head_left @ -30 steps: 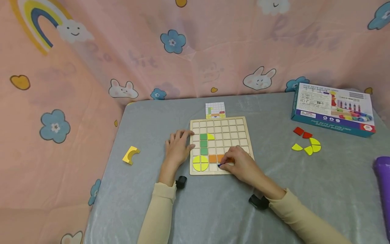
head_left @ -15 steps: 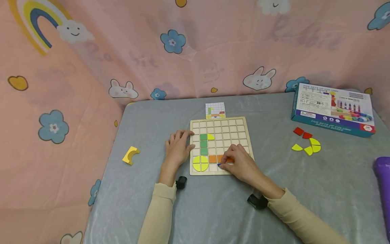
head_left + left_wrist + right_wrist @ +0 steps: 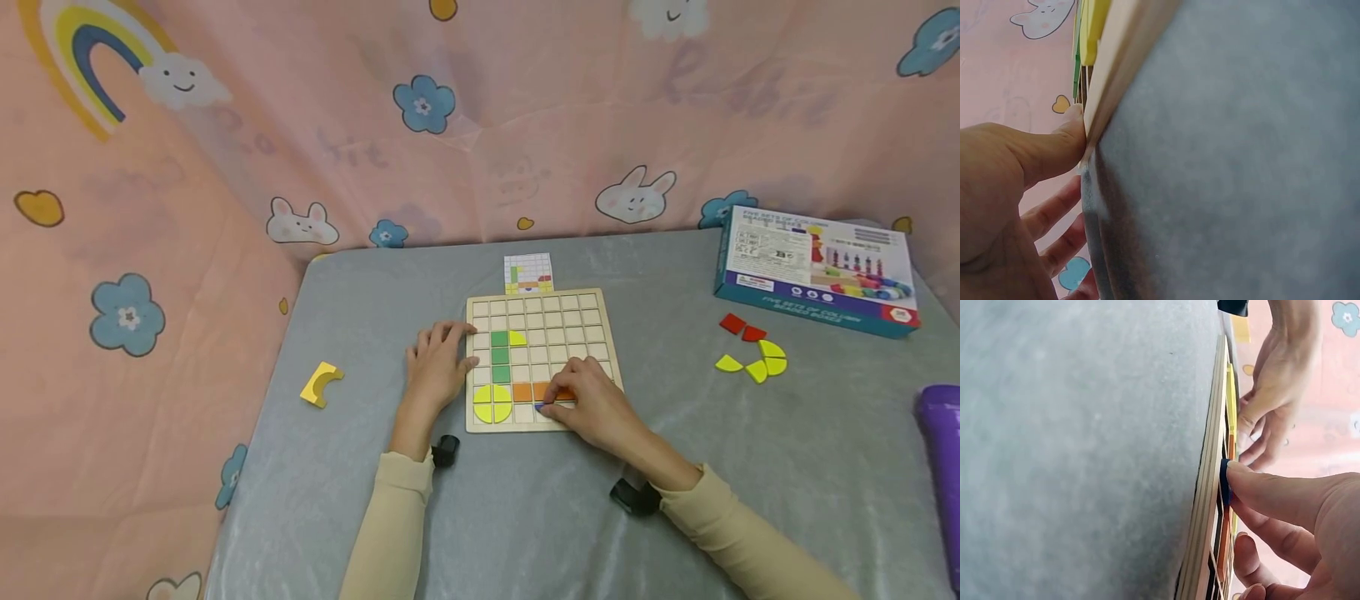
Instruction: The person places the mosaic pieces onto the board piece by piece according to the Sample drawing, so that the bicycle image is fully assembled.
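A square wooden grid board (image 3: 553,318) lies on the grey cloth. My left hand (image 3: 437,367) rests at its left edge, thumb and fingertips touching the frame, fingers relaxed. With thumb and index finger my right hand (image 3: 592,404) pinches a small dark blue tile (image 3: 1225,482) at the bottom row, mostly covered by the fingers in the head view. Orange tiles (image 3: 522,392) line the row above it, partly hidden by that hand. Green square tiles (image 3: 500,356) form a column, with a yellow quarter-circle (image 3: 517,338) beside the top one. Yellow quarter-circles (image 3: 483,412) make a full circle at lower left.
A printed pattern card (image 3: 528,271) lies against the board's far edge. To the right are red tiles (image 3: 732,323), loose yellow quarter-circles (image 3: 772,348), a toy box (image 3: 817,271) and a purple cylindrical object (image 3: 941,458). A yellow arch block (image 3: 322,385) sits at left.
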`<act>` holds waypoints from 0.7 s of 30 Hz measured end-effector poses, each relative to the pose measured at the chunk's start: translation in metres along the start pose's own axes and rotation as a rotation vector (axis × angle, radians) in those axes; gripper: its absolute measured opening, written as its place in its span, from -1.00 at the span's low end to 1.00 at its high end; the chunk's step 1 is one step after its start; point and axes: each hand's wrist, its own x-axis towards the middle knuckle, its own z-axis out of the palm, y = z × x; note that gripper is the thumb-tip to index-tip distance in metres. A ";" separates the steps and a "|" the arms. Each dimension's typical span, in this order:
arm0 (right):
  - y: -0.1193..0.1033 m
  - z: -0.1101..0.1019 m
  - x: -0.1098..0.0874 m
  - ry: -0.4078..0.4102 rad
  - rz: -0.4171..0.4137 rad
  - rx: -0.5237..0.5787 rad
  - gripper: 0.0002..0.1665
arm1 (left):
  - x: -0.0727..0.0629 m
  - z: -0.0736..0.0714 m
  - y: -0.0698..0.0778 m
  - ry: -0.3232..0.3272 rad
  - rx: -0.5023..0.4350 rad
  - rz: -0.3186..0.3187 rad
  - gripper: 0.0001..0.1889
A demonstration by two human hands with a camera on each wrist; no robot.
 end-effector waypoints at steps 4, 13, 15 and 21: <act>0.001 -0.001 0.000 0.020 0.010 0.013 -0.80 | 0.000 -0.001 0.001 -0.001 0.002 -0.005 -0.55; 0.026 -0.029 -0.004 0.057 0.083 0.052 -0.85 | 0.000 0.001 0.001 -0.008 0.004 -0.010 -0.55; 0.038 -0.040 -0.007 0.058 0.119 0.051 -0.82 | 0.000 0.001 0.001 -0.009 0.004 -0.012 -0.55; 0.078 -0.072 -0.021 0.154 0.160 0.004 -0.71 | 0.001 0.000 0.000 -0.006 0.007 -0.010 -0.54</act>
